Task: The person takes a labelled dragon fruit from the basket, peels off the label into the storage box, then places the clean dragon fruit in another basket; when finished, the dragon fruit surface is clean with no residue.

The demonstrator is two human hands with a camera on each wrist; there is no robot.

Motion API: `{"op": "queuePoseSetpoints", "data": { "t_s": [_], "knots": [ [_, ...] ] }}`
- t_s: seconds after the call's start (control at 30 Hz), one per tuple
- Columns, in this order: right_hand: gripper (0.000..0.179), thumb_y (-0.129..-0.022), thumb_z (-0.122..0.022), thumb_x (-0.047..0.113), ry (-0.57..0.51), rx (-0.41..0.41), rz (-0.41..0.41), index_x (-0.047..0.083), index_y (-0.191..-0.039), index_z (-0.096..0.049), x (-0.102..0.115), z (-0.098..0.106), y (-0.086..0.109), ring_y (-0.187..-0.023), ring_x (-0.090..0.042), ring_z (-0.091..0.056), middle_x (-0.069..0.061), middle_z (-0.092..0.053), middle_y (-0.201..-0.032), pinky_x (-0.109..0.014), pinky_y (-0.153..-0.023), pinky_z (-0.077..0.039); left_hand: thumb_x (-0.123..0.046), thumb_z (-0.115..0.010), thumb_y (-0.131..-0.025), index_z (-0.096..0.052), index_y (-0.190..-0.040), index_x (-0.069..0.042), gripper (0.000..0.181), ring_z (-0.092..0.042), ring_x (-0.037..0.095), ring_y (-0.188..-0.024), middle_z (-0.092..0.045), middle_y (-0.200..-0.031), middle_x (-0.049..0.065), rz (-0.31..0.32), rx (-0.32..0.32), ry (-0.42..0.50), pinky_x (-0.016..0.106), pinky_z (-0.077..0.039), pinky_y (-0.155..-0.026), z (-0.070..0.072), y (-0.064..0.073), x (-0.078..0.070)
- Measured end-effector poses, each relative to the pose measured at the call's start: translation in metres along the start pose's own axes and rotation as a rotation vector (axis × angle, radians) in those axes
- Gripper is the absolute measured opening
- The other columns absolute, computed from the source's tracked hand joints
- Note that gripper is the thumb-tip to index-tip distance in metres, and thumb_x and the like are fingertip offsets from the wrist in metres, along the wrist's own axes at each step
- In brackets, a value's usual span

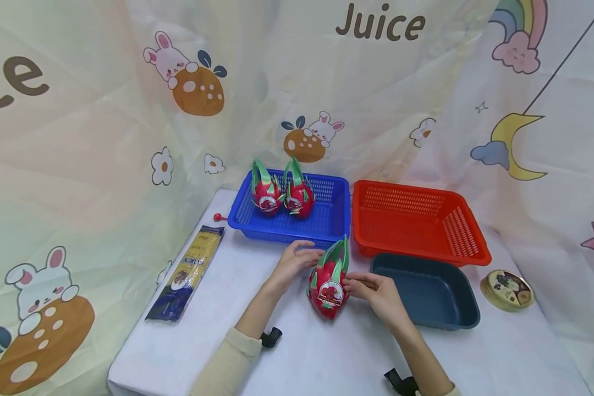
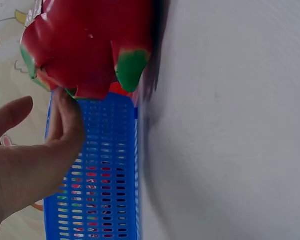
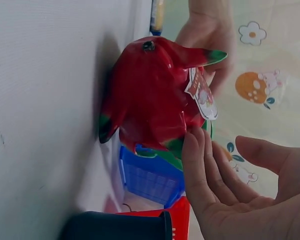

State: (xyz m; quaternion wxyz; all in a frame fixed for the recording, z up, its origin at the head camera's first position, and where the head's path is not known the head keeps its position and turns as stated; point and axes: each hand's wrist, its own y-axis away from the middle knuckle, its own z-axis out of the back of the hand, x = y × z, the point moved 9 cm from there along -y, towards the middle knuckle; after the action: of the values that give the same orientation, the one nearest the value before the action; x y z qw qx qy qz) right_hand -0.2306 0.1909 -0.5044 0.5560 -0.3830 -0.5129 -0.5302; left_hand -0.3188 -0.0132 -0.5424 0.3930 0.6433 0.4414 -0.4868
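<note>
A red dragon fruit (image 1: pixel 325 286) with green leaf tips and a round label lies on the white table, leaves toward the baskets. My left hand (image 1: pixel 291 267) is at its left side. In the left wrist view the fingertips (image 2: pixel 65 100) meet the fruit's lower edge, the thumb standing apart. From the right, my right hand (image 1: pixel 378 297) touches the fruit with extended fingers (image 3: pixel 195 155); its thumb is off the skin. Behind stands a blue basket (image 1: pixel 322 234) holding two more dragon fruits, one of them (image 1: pixel 267 198) at its left end.
Right of the blue basket sits a red basket (image 1: pixel 411 242). A dark teal tub (image 1: pixel 430 297) is in front of it, with a round tin (image 1: pixel 507 290) farther right. On the left lie a yellow-and-blue packet (image 1: pixel 190 269) and a small red object (image 1: pixel 219 217).
</note>
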Motion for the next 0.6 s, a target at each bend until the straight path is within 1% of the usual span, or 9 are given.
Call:
{"op": "queuePoseSetpoints", "data": {
  "t_s": [0.07,0.17,0.27,0.4,0.53,0.6],
  "knots": [
    [0.035,-0.102,-0.070,0.022,0.003,0.006,0.003,-0.002,-0.127,-0.070,-0.001,0.001,0.001,-0.105,-0.032,-0.075,-0.017,-0.076,-0.117,-0.037,-0.096,-0.059,-0.014,-0.072,-0.098,-0.052,-0.138,0.002,0.048,-0.073,0.029,-0.110,-0.073,-0.125,0.018,-0.010,0.009,-0.024,0.042,-0.056,-0.103,-0.001,0.000,0.000],
    [0.035,-0.101,-0.071,0.023,0.019,0.013,0.005,-0.001,-0.127,-0.071,-0.002,0.001,0.000,-0.105,-0.031,-0.075,-0.016,-0.076,-0.116,-0.035,-0.096,-0.059,-0.014,-0.075,-0.096,-0.056,-0.136,0.001,0.047,-0.074,0.026,-0.107,-0.074,-0.123,0.016,-0.009,0.016,-0.064,0.039,-0.056,-0.100,-0.002,0.002,0.000],
    [0.035,-0.101,-0.071,0.024,0.042,0.010,0.010,0.000,-0.127,-0.072,-0.002,0.000,-0.002,-0.105,-0.031,-0.075,-0.015,-0.076,-0.116,-0.035,-0.096,-0.059,-0.014,-0.076,-0.095,-0.057,-0.136,0.002,0.048,-0.075,0.025,-0.103,-0.075,-0.120,0.018,-0.004,0.006,-0.074,0.039,-0.057,-0.097,0.000,0.002,0.001],
    [0.034,-0.102,-0.071,0.024,0.069,0.010,0.018,0.000,-0.127,-0.072,0.001,-0.002,-0.005,-0.103,-0.030,-0.075,-0.015,-0.077,-0.114,-0.041,-0.096,-0.060,-0.016,-0.074,-0.097,-0.059,-0.133,0.001,0.043,-0.075,0.026,-0.095,-0.075,-0.114,0.019,0.008,-0.012,-0.060,0.039,-0.060,-0.093,0.004,0.002,0.000],
    [0.034,-0.101,-0.071,0.025,0.063,0.006,0.000,0.001,-0.125,-0.072,-0.001,-0.003,-0.004,-0.102,-0.029,-0.074,-0.015,-0.076,-0.113,-0.050,-0.094,-0.060,-0.013,-0.074,-0.097,-0.060,-0.132,0.001,0.041,-0.074,0.019,-0.090,-0.077,-0.107,0.014,0.024,-0.018,-0.025,0.038,-0.060,-0.092,0.008,0.004,0.002],
    [0.033,-0.100,-0.072,0.024,0.039,0.004,-0.016,0.001,-0.124,-0.072,-0.005,-0.004,-0.004,-0.102,-0.029,-0.073,-0.015,-0.075,-0.113,-0.051,-0.092,-0.060,-0.011,-0.075,-0.096,-0.060,-0.131,0.002,0.041,-0.074,0.017,-0.090,-0.077,-0.106,0.012,0.036,-0.023,-0.003,0.038,-0.061,-0.092,0.010,0.005,0.004]
  ]
}}
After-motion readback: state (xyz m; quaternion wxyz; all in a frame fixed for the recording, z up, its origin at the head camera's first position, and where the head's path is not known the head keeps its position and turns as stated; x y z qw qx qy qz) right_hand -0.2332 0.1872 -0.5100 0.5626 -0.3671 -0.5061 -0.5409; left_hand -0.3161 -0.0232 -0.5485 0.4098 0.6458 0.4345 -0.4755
